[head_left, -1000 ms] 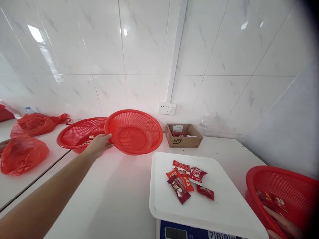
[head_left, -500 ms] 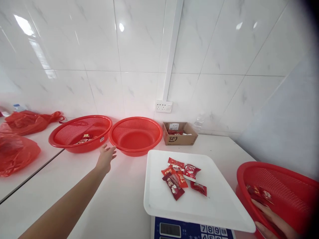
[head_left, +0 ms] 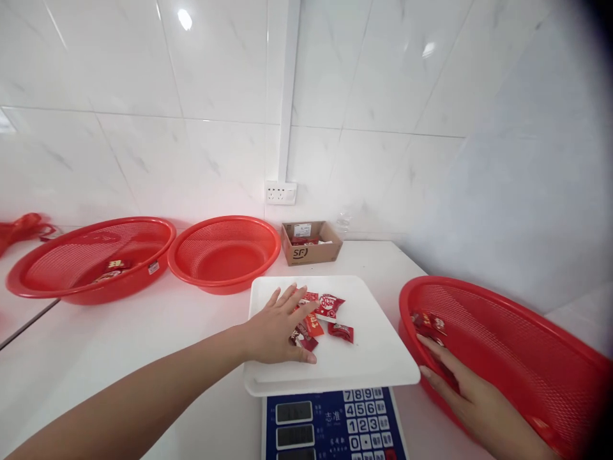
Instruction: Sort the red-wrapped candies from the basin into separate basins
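My left hand [head_left: 280, 326] is spread open over the white scale tray [head_left: 378, 354], above several small wrapped candies. A red and white candy packet [head_left: 329, 305] and a dark red one [head_left: 341, 331] show past its fingers; others are partly covered. At the right, my right hand [head_left: 467, 386] grips the near-left rim of a red mesh basket [head_left: 483, 319], thumb outside and fingers inside. Beside those fingers, several red packets [head_left: 428, 321] lie in the basket.
Below the tray is the scale's blue keypad panel [head_left: 330, 421]. Along the wall stand a red basket [head_left: 153, 239] with a few packets, another red basket [head_left: 225, 284] and a cardboard box [head_left: 313, 254] holding packets. A socket [head_left: 281, 193] is on the tiled wall.
My left hand has moved right, from beside the wall-side baskets to over the candies on the tray. My right hand stays at the right basket's rim. The view has turned right.
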A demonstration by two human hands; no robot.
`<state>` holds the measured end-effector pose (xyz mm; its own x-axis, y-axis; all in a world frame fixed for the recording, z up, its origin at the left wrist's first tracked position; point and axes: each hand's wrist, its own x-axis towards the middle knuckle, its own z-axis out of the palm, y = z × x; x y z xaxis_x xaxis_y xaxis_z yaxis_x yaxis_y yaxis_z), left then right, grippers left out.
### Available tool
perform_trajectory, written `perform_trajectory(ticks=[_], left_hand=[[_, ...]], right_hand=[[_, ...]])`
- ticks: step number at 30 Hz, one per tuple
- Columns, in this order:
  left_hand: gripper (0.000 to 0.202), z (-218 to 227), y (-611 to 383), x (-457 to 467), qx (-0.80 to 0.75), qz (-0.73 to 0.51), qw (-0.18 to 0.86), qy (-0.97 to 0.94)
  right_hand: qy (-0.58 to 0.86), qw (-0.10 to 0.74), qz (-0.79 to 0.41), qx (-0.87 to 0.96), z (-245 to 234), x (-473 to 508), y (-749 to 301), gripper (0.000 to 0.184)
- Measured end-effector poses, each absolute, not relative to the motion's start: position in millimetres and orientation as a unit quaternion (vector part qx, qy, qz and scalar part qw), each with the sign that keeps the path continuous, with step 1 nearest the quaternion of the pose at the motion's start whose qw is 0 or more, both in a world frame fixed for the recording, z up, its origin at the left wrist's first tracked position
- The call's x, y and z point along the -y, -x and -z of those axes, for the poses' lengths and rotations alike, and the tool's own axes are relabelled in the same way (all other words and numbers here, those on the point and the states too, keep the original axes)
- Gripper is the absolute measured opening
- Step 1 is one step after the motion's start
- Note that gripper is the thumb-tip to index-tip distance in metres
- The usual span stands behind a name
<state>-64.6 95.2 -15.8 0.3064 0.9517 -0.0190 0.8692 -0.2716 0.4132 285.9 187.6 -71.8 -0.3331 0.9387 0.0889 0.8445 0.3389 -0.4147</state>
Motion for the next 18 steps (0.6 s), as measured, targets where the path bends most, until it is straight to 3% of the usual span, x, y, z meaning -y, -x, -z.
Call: perform_trajectory(ticks=[4,10,13,18], left_hand=[[0.088,26.1,51.8,-123.2,-0.544,-0.089,0.128,-0.825],[0.042,31.1,40.9,-141.9,-0.550,-0.119,0.018,-0.827],[0.026,32.7,37.6,-144.1,-0.563,-0.117,0.021,-0.818],[0.025,33.0,35.0,-148.0,-0.611,-0.173,0.070,-0.770]], right_hand=[[0.565,0.155,-0.147,0.797,65.3,-183.1,-281.5,0.059],[0.559,0.138,-0.187,0.796,62.7,-178.4,-281.3,0.058],[0.557,0.150,-0.192,0.794,66.5,-178.6,-282.7,0.056],[0.547,0.178,-0.176,0.799,75.1,-180.5,-284.7,0.055]])
